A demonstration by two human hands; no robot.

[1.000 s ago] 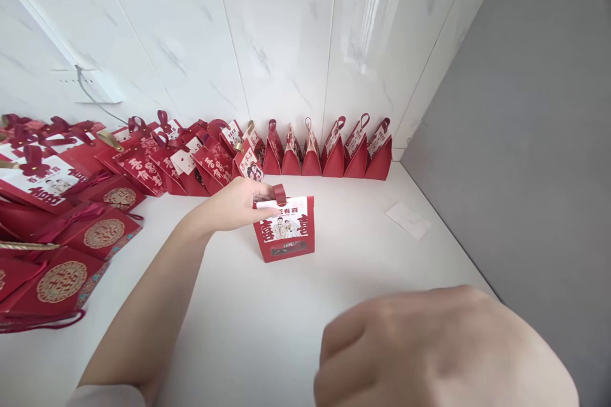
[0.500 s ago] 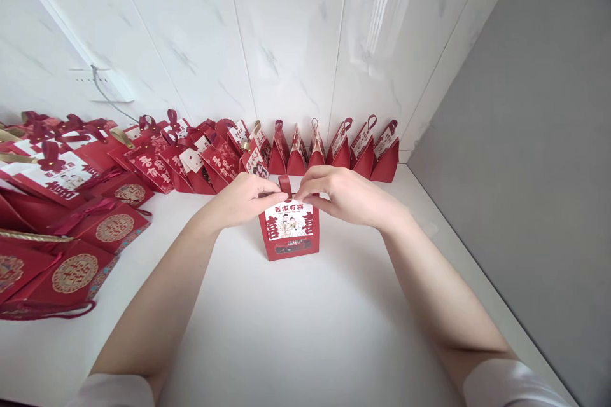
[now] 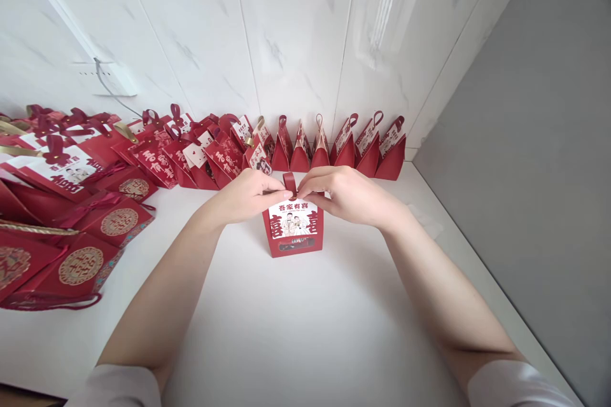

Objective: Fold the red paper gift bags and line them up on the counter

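Note:
A red gift box [image 3: 296, 248] stands upright on the white table in front of me. Its white front label carries red characters and a drawn couple, above a small clear window. A dark red ribbon loop [image 3: 289, 183] rises from its top. My left hand [image 3: 251, 194] pinches the box's top edge just left of the loop, thumb in front. From the other side my right hand [image 3: 338, 191] pinches the same edge just right of the loop. The fingertips of both hands nearly meet at the ribbon's base, and the fingers behind the box are hidden.
A row of red gift boxes [image 3: 391, 156] with ribbon loops lines the tiled wall [image 3: 296, 44]. At the left, many more crowd together, including boxes with round gold emblems [image 3: 81, 266]. A cable hangs from a wall socket [image 3: 112, 79]. A grey panel [image 3: 539, 140] borders the table's right side.
The view has shifted slightly, so everything sits a little further right and higher. Both hands keep their pinch at the top of the gift box, with hardly any other movement.

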